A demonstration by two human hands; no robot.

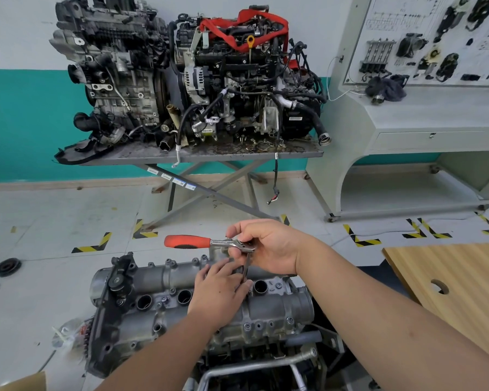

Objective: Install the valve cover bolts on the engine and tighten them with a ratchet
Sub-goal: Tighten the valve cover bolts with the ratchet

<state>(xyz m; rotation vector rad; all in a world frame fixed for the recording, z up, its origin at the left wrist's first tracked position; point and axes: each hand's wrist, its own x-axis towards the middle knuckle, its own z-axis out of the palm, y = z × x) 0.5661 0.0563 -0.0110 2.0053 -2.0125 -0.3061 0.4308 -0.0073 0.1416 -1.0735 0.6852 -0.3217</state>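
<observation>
A grey engine with its valve cover [277, 309] sits low in the middle of the head view, with several bolts seated along its edges and round plug holes in a row. Above it a ratchet [209, 242] with an orange handle lies level, handle pointing left, and a dark extension bar [246, 268] drops from its head toward the cover. My right hand [268, 245] grips the ratchet head from the right. My left hand [219, 293] pinches the lower part of the extension bar just above the cover. The bar's tip is hidden behind my fingers.
Two large engines [187, 77] stand on a grey scissor-leg table at the back. A training panel bench [424, 108] is at the right. A wooden board with a hole [446, 280] lies near right. Black discs [7, 266] lie on the floor at left.
</observation>
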